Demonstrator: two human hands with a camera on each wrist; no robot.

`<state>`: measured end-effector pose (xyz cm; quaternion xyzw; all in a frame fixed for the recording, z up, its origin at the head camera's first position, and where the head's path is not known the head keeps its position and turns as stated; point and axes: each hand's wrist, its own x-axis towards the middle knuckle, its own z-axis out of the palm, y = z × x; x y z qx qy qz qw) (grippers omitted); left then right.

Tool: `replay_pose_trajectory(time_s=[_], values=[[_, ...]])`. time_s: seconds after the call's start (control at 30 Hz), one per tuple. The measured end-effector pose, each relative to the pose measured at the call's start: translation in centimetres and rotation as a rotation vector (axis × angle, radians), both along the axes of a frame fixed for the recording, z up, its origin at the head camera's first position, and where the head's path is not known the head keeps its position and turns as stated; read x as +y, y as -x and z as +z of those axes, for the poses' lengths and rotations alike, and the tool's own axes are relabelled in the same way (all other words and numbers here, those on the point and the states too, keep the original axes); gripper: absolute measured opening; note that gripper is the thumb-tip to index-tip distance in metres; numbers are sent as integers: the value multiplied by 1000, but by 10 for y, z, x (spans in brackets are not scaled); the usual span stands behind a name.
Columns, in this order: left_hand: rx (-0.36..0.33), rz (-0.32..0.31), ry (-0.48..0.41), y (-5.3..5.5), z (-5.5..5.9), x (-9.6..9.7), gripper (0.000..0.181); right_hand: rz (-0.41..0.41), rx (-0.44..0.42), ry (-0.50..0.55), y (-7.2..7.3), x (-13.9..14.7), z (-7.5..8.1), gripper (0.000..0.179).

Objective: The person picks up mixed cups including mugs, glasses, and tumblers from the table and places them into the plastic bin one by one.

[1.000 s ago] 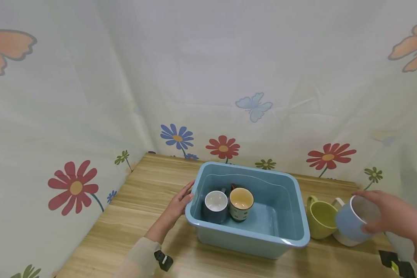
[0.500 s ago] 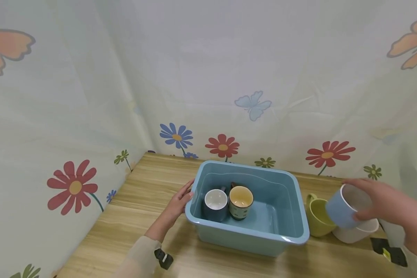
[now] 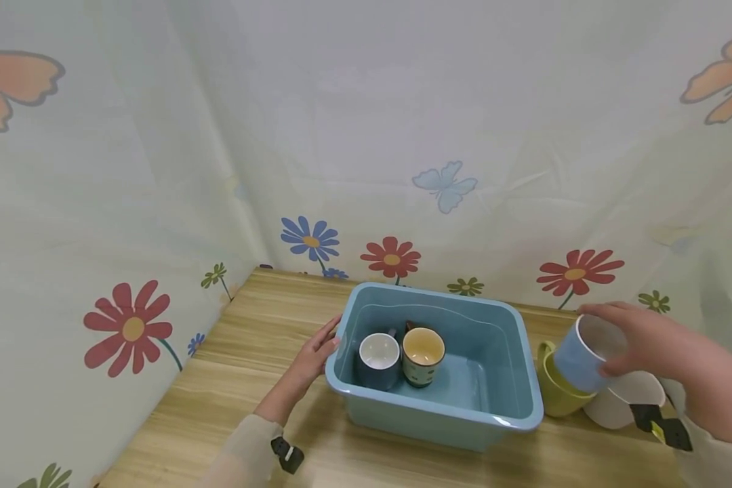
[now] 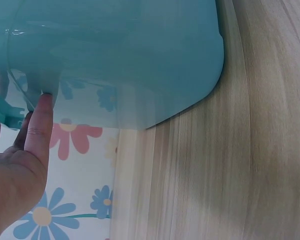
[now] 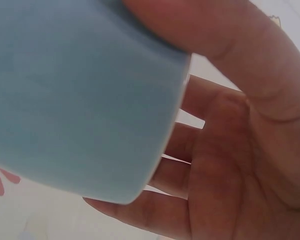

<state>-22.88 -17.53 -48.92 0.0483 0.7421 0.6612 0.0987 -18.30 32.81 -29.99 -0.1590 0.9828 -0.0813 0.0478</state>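
Observation:
My right hand [image 3: 653, 339] grips a light blue mug [image 3: 570, 362] by its rim side, thumb on the near wall and fingers on the far side. It is tilted, its white inside facing the palm, and it overlaps a yellow-green mug [image 3: 555, 400] in the head view. Its pale blue wall [image 5: 80, 110] fills much of the right wrist view. My left hand [image 3: 311, 359] touches the left end of a blue plastic tub [image 3: 415, 423], fingers extended at the rim. One finger [image 4: 40, 130] lies against the tub's outer wall in the left wrist view.
Inside the tub, to the left, stand a dark mug [image 3: 378, 376] with a white interior and a patterned mug [image 3: 421, 373] with a yellow interior. A white mug [image 3: 610, 410] is right of the yellow-green one. A flowered curtain [image 3: 366, 135] backs the wooden table [image 3: 244, 339].
My right hand has carried the light blue mug leftward, from above the white mug to over the yellow-green one, uncovering more of the white mug. My left hand stays at the tub.

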Motion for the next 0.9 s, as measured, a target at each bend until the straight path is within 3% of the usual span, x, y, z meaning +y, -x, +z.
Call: replay_pose_trajectory(time_s=[0.17, 0.9], values=[[-2, -11, -12, 0, 3, 1, 62, 57, 30, 10, 3, -9, 4, 86], [-11, 9, -2, -1, 2, 1, 59, 127, -43, 67, 19, -60, 20, 82]])
